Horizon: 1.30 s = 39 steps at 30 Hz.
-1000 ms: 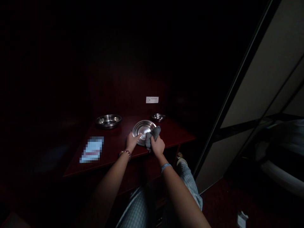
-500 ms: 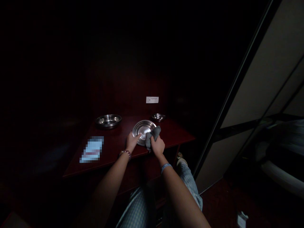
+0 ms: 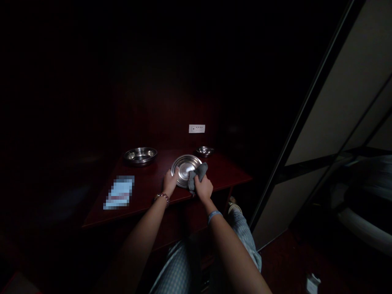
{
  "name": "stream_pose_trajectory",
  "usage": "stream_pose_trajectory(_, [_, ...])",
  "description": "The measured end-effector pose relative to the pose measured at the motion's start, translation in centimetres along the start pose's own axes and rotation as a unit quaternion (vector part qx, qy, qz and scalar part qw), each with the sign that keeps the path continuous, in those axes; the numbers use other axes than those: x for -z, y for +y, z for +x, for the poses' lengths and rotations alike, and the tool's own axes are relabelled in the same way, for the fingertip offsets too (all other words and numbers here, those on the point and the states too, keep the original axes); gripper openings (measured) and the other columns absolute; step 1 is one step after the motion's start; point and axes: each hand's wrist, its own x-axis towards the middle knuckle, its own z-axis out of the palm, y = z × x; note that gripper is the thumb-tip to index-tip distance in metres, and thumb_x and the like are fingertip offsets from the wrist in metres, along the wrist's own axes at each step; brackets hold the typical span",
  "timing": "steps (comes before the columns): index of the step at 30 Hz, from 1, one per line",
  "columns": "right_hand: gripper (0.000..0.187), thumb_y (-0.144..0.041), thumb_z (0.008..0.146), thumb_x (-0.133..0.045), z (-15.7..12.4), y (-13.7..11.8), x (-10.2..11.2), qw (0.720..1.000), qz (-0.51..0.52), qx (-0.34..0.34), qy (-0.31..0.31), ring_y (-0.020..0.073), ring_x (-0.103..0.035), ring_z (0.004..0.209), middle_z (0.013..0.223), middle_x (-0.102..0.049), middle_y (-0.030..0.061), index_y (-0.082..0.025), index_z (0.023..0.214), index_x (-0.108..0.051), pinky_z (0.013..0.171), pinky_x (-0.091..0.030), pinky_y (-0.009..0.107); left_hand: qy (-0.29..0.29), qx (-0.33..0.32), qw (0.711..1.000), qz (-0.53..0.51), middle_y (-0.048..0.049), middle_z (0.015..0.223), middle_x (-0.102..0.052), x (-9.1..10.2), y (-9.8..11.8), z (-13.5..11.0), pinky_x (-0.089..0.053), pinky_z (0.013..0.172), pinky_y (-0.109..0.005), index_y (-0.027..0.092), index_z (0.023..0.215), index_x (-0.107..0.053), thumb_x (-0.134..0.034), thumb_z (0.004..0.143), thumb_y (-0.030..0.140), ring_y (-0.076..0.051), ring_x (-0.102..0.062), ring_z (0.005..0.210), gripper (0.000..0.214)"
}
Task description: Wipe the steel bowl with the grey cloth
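Note:
A round, shallow steel dish (image 3: 184,166) is tilted toward me above the front part of the dark red desk (image 3: 159,173). My left hand (image 3: 170,182) grips its left rim, with the thumb over the inner edge. In my right hand (image 3: 203,187) a grey cloth (image 3: 196,176) is bunched against the dish's right rim; the fingers behind it are hidden. Farther back on the left stands a larger steel basin (image 3: 140,156). A small steel bowl (image 3: 204,151) sits near the back, right of the dish.
A blurred-out light blue item (image 3: 119,192) lies on the desk's left side. A white socket panel (image 3: 197,129) is on the dark wall behind. To the right rises a pale sliding panel (image 3: 318,134). My legs are beneath the desk's front edge.
My left thumb has shifted from reaching over the dish's inside to lying nearer its rim. The dish, the cloth and my right hand look almost the same.

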Motion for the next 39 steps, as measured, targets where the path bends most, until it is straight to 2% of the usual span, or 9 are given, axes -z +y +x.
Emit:
stream_pose_trajectory(5, [0.041,-0.042,0.106,-0.043,0.08,0.02,-0.01,1.000,-0.003,0.000,-0.004,0.0252,-0.076,0.105,0.113,-0.078,0.0137,-0.017,0.128,-0.067,0.091,-0.053,0.031,0.009,0.018,1.000,0.002,-0.0179,0.108,-0.079,0.07,-0.04,0.12,-0.056,0.092,-0.036,0.013,0.107,-0.075,-0.038,0.105,0.045,-0.028,-0.075,0.104,0.049])
stream_pose_trajectory(10, [0.042,-0.043,0.106,-0.043,0.19,0.00,-0.12,1.000,-0.007,-0.003,-0.006,0.0257,-0.075,0.106,0.114,-0.078,0.0140,-0.016,0.128,-0.067,0.090,-0.053,0.031,0.015,0.058,0.998,0.031,-0.0191,0.104,-0.079,0.19,0.16,0.18,-0.056,0.088,-0.034,0.015,0.104,-0.076,-0.029,0.105,0.056,-0.029,-0.075,0.103,0.063])
stream_pose_trajectory(13, [0.041,-0.044,0.106,-0.044,0.22,0.01,-0.15,1.000,-0.007,-0.003,-0.004,0.0254,-0.076,0.105,0.113,-0.078,0.0135,-0.017,0.127,-0.068,0.090,-0.053,0.030,0.016,0.074,0.996,0.049,-0.0207,0.100,-0.078,0.28,0.39,0.15,-0.056,0.088,-0.037,0.014,0.100,-0.076,-0.025,0.105,0.058,-0.031,-0.075,0.100,0.067])
stream_pose_trajectory(19, [0.042,-0.043,0.106,-0.044,0.15,-0.05,-0.05,1.000,-0.009,-0.003,-0.004,0.0254,-0.076,0.104,0.111,-0.078,0.0142,-0.016,0.126,-0.068,0.089,-0.054,0.030,0.022,0.073,0.997,0.033,-0.0222,0.096,-0.077,0.31,0.43,0.17,-0.056,0.089,-0.042,0.015,0.091,-0.075,-0.028,0.104,0.059,-0.034,-0.075,0.094,0.066])
stream_pose_trajectory(27, [0.042,-0.044,0.107,-0.044,0.11,-0.14,0.01,1.000,-0.016,-0.006,-0.008,0.0250,-0.076,0.107,0.114,-0.078,0.0141,-0.016,0.127,-0.068,0.091,-0.053,0.030,0.029,0.064,0.997,0.025,-0.0225,0.098,-0.078,0.22,0.20,0.29,-0.055,0.088,-0.041,0.016,0.090,-0.075,-0.031,0.104,0.059,-0.034,-0.074,0.095,0.063])
stream_pose_trajectory(33, [0.041,-0.042,0.107,-0.043,0.01,-0.23,0.10,1.000,-0.013,-0.003,-0.008,0.0256,-0.076,0.106,0.114,-0.078,0.0146,-0.016,0.128,-0.067,0.091,-0.053,0.031,0.016,0.059,0.997,0.042,-0.0186,0.097,-0.078,0.25,0.21,0.18,-0.055,0.086,-0.037,0.017,0.095,-0.075,-0.026,0.105,0.059,-0.031,-0.074,0.097,0.065])
stream_pose_trajectory(39, [0.040,-0.043,0.107,-0.044,-0.05,-0.30,0.19,1.000,-0.012,-0.006,-0.010,0.0246,-0.076,0.107,0.113,-0.078,0.0139,-0.016,0.128,-0.067,0.092,-0.053,0.030,0.015,0.055,0.997,0.042,-0.0196,0.104,-0.079,0.19,0.20,0.17,-0.055,0.087,-0.034,0.014,0.102,-0.076,-0.027,0.106,0.056,-0.029,-0.074,0.101,0.064])
